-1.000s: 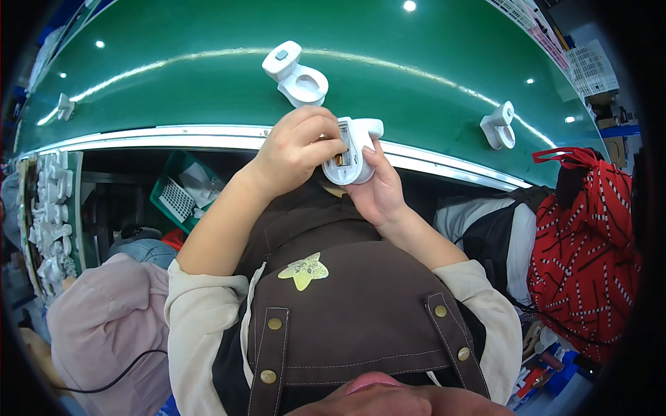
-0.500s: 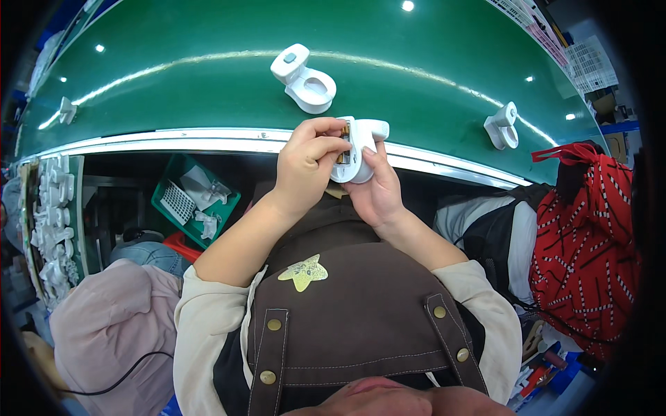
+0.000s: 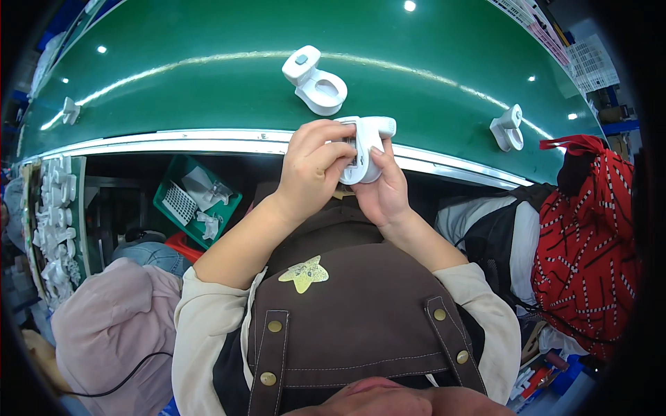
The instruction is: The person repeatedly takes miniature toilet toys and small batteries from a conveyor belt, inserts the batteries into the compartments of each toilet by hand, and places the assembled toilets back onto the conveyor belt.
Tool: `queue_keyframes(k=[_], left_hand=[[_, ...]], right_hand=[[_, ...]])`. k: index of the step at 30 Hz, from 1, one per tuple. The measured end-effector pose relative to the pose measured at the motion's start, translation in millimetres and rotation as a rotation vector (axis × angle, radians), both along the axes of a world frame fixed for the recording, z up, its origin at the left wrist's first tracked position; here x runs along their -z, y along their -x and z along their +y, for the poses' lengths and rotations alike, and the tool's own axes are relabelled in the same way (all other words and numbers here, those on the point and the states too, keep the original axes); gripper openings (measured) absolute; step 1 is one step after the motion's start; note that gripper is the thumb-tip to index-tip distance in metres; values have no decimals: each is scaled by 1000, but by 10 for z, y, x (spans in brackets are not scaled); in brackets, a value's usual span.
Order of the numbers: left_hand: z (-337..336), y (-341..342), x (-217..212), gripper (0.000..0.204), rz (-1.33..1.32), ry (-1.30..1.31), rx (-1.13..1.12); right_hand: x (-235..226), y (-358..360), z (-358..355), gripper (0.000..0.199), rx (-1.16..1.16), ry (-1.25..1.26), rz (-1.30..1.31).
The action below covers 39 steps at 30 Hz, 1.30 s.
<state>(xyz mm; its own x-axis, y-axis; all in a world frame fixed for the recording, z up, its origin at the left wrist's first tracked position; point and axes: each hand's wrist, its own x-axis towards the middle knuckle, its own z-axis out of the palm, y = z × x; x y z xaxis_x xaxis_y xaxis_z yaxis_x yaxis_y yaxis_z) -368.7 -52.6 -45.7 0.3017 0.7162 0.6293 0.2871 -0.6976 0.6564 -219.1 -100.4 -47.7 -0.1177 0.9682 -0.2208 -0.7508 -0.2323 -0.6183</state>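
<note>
A white miniature toilet [image 3: 377, 139] is tilted over the table's near edge, its open battery compartment turned to the left. My right hand [image 3: 386, 191] grips it from below and the right, thumb on its side. My left hand [image 3: 313, 163] is closed, thumb and index finger pressed into the compartment. Those fingers cover most of the opening, so what they hold is hidden. Just beyond, a second white miniature toilet [image 3: 316, 76] with a grey button on its tank stands on the green table [image 3: 208, 93].
Another miniature toilet [image 3: 508, 133] stands at the right and a small white piece [image 3: 71, 111] far left. Below the table edge, a green bin [image 3: 166, 208] holds white parts. A red patterned bag [image 3: 590, 236] is at right; a person in a pink top [image 3: 114, 326] sits left.
The copper-coloured batteries seen in the compartment earlier are now covered by my left fingers. Both hands and the held toilet sit slightly further right in the picture, as does the table scene.
</note>
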Motion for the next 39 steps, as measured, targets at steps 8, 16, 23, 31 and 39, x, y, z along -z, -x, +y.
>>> queue_keyframes(k=[8,16,23,31,39], left_hand=[[-109,201,-44,41,368,-130,20],[950,364,269,62,193,-154,-461],[1057,410,341,57,125,216,-184],[1233,1424,503,59,45,232,-574],[1175,1668,587,57,50,256,-665]], right_hand=[[226,-51,-31,50,26,72,96],[-674,-314,-289,68,205,-403,174],[-1669,-495,-439,71,117,-1114,92],[-1718,-532,-357,67,35,-1064,75],[-711,-343,156,60,-9,-303,219]])
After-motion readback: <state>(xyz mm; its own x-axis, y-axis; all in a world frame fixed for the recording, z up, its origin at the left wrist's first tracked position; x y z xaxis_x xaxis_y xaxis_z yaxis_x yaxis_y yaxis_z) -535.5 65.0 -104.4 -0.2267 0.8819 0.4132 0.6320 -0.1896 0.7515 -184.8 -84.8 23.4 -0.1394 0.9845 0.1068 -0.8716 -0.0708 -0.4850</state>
